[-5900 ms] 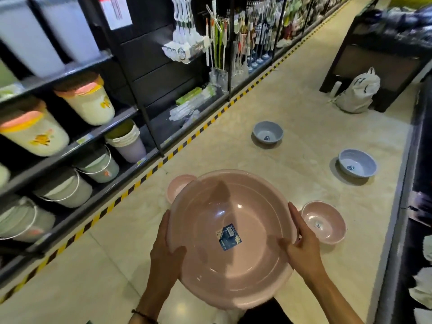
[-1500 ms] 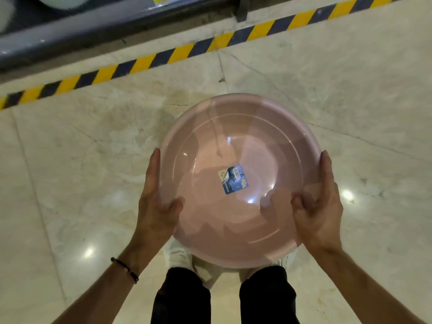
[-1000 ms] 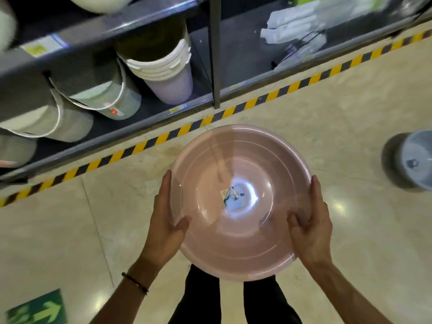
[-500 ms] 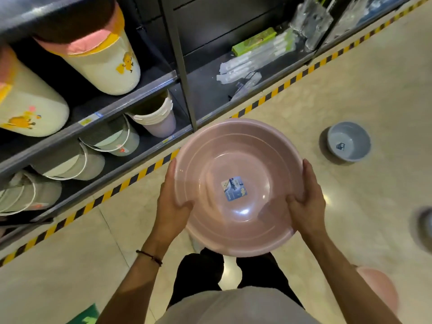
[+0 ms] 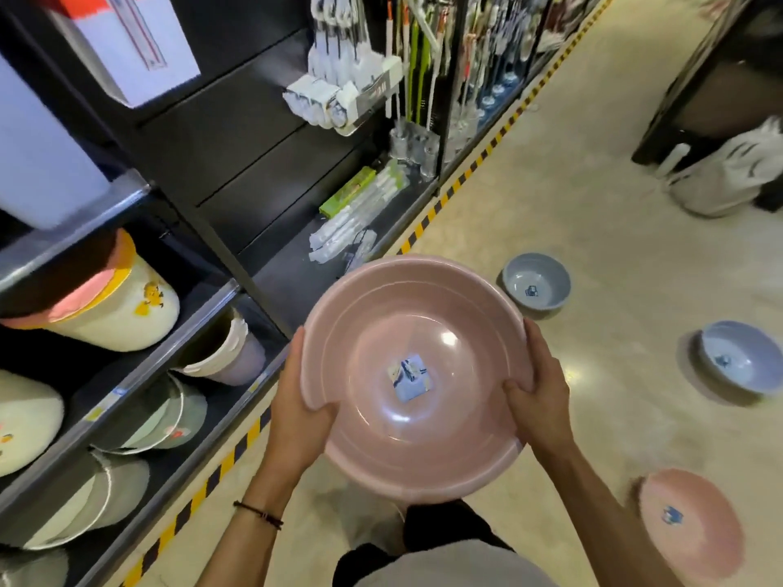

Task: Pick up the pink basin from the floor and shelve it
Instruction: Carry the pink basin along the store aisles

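Observation:
I hold a large pink basin (image 5: 423, 324) in front of me at waist height, its opening facing up and a blue label on its bottom. My left hand (image 5: 298, 413) grips its left rim, thumb inside. My right hand (image 5: 536, 394) grips the right rim the same way. The black shelf unit (image 5: 199, 328) stands to my left, its lower shelves filled with buckets lying on their sides. A bare lower shelf section (image 5: 296, 286) lies just beyond the basin.
Two blue-grey basins (image 5: 536, 286) (image 5: 741, 358) and a smaller pink basin (image 5: 690, 527) sit on the floor to the right. A white backpack (image 5: 728, 175) leans against a dark unit at far right. Yellow-black tape (image 5: 440, 207) runs along the shelf base. Mops hang above.
My view has lifted from the floor to the shelf and aisle. The basin stays in both hands, carried higher and closer to the shelf unit.

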`<state>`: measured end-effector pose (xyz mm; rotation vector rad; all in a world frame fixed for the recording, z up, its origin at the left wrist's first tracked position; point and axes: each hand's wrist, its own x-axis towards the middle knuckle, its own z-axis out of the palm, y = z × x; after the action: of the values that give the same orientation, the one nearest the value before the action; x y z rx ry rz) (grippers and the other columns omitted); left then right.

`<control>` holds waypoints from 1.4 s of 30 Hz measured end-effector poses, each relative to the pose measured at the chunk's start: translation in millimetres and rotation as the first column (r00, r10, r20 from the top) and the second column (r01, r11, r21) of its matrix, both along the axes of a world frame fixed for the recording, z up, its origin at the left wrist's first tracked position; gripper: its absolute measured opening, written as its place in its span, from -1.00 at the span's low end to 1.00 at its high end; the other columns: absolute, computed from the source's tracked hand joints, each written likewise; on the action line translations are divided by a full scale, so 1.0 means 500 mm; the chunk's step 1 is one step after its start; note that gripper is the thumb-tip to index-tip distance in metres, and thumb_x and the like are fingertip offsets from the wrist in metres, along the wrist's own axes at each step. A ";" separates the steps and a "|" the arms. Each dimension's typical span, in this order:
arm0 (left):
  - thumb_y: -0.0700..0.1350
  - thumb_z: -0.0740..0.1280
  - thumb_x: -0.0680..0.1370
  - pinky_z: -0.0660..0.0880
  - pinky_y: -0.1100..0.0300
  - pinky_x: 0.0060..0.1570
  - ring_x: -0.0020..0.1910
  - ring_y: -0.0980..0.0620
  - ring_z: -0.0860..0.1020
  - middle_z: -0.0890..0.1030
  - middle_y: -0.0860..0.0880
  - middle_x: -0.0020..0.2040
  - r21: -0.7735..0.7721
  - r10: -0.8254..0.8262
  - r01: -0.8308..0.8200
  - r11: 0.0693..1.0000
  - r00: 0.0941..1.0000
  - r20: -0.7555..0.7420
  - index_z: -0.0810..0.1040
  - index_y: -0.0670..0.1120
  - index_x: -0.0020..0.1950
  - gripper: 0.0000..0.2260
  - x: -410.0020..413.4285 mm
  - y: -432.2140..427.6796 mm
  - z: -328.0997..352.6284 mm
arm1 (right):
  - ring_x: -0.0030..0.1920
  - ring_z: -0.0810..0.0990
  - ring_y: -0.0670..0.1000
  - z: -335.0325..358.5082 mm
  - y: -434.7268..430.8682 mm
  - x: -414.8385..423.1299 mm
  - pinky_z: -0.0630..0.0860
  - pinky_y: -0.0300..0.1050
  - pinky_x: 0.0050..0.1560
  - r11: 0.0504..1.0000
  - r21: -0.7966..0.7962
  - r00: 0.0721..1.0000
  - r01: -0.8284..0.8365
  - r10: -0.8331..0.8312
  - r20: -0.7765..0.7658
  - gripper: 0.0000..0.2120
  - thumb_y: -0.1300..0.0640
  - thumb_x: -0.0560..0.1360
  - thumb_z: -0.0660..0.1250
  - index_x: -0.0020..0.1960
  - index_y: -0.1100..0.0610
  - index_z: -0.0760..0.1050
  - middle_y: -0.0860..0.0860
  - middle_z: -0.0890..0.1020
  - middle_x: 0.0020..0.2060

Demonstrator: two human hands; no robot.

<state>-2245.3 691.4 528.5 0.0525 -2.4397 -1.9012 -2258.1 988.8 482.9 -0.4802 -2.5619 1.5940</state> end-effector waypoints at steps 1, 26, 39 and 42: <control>-0.12 0.49 0.30 0.50 0.43 0.14 0.31 0.34 0.52 0.56 0.33 0.32 -0.012 -0.027 0.027 1.000 1.000 -0.006 0.38 0.44 0.43 -0.21 -0.018 0.020 0.009 | 0.01 0.59 0.14 0.004 0.019 -0.004 0.57 -0.07 -0.03 1.000 -0.011 1.000 0.028 -0.028 -0.008 -0.08 0.23 0.24 0.19 0.62 -0.08 0.30 0.18 0.62 0.07; -0.32 0.49 0.31 0.60 0.12 0.17 0.35 0.29 0.50 0.51 0.39 0.36 -0.068 -0.511 0.547 0.834 0.813 0.280 0.25 0.54 0.49 0.00 -0.471 0.479 -0.083 | -0.07 0.67 -0.08 -0.023 0.392 -0.101 0.58 -0.34 -0.16 0.786 -0.102 0.792 0.610 -0.607 0.061 -0.09 0.30 0.28 0.23 0.62 -0.08 0.31 0.22 0.65 0.05; -0.26 0.45 0.36 0.56 0.38 0.10 0.25 0.32 0.55 0.57 0.34 0.29 -0.041 -0.608 0.630 0.776 0.763 0.221 0.32 0.47 0.47 -0.14 -0.835 0.585 -0.088 | 0.15 0.57 -0.01 -0.058 0.453 -0.408 0.49 -0.43 -0.10 0.713 -0.068 0.715 0.698 -0.689 0.120 -0.06 0.31 0.31 0.28 0.65 -0.14 0.23 0.16 0.53 0.28; -0.40 0.45 0.43 0.53 -0.02 0.34 0.42 0.07 0.48 0.51 0.21 0.44 -0.041 -0.573 0.612 0.790 0.760 0.307 0.25 0.26 0.63 -0.08 -0.909 0.615 -0.100 | -0.11 0.62 0.07 -0.055 0.478 -0.473 0.57 -0.32 -0.26 0.712 -0.075 0.715 0.698 -0.690 0.111 -0.06 0.33 0.29 0.27 0.65 -0.07 0.25 0.26 0.64 0.10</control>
<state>-2700.0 998.7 478.7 -0.5771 -3.0529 -2.0326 -2494.7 1227.6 455.2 -1.3494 -1.9280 1.4187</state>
